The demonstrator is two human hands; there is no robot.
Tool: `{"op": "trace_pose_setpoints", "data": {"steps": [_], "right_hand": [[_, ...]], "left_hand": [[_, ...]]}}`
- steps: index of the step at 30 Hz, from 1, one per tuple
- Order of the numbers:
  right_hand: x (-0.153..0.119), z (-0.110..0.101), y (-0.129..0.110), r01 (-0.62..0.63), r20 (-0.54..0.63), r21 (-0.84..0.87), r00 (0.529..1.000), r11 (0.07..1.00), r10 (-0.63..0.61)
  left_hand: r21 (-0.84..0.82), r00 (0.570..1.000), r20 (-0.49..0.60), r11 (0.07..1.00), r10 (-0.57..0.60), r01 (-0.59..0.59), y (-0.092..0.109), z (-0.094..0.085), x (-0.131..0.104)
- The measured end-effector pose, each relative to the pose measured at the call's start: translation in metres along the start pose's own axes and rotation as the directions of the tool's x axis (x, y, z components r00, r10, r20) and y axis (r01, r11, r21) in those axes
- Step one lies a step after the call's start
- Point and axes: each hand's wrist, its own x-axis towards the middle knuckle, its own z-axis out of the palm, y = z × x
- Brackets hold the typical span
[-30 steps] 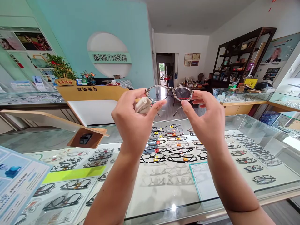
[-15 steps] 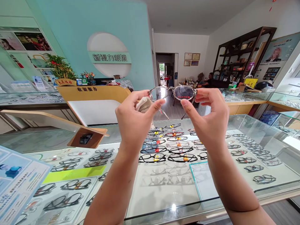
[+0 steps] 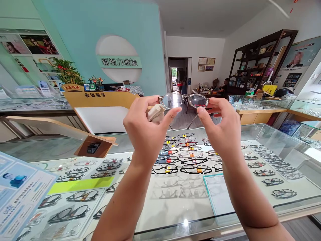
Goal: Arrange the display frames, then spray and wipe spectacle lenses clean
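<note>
A pair of round, clear-framed glasses [image 3: 185, 97] is held up in the air above the glass display counter, its lenses facing me and its temples hanging behind. My left hand [image 3: 150, 124] pinches the left end of the frame between thumb and fingers. Tucked in that same hand is a crumpled beige cloth [image 3: 155, 113]. At the other end, my right hand [image 3: 218, 124] grips the frame, thumb just below the right lens. Small red print shows on the right lens. Rows of glasses [image 3: 195, 169] lie under the counter's glass [image 3: 175, 214], below my hands.
A wooden stand [image 3: 96, 144] and a blue-white leaflet [image 3: 22, 187] are at the left. Behind are a yellow-fronted cashier desk [image 3: 105, 100], more glass cases [image 3: 263, 103] and a dark shelf [image 3: 258, 60]. A person [image 3: 224, 86] sits at the back right.
The glasses have turned slightly, so the right lens looks narrower and the temples have shifted. My right hand has moved a little left, toward my left hand. The view has shifted slightly.
</note>
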Motion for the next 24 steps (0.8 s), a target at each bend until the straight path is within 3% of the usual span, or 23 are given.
{"op": "trace_pose_setpoints", "data": {"steps": [7,13,18,21,24], "right_hand": [[-0.001,0.004,0.004,0.004,0.025,0.009,1.0,1.0,-0.004],[-0.001,0.003,0.003,0.135,-0.116,0.008,0.984,0.991,-0.133],[-0.002,0.002,0.001,0.194,-0.157,0.015,0.969,0.981,-0.189],[-0.002,0.003,0.0,0.252,-0.194,0.014,0.95,0.968,-0.245],[-0.002,0.005,0.0,0.294,-0.198,0.012,0.937,0.956,-0.286]], "left_hand": [[-0.009,1.0,-0.007,1.0,0.015,-0.015,0.0,0.0,-0.001],[-0.135,0.967,0.157,0.965,-0.203,0.224,-0.014,0.009,0.005],[-0.214,0.928,0.259,0.922,-0.266,0.324,-0.02,0.014,0.004],[-0.261,0.935,0.249,0.912,-0.252,0.315,-0.022,0.019,0.003],[-0.307,0.958,0.173,0.911,-0.23,0.274,-0.028,0.027,-0.001]]}}
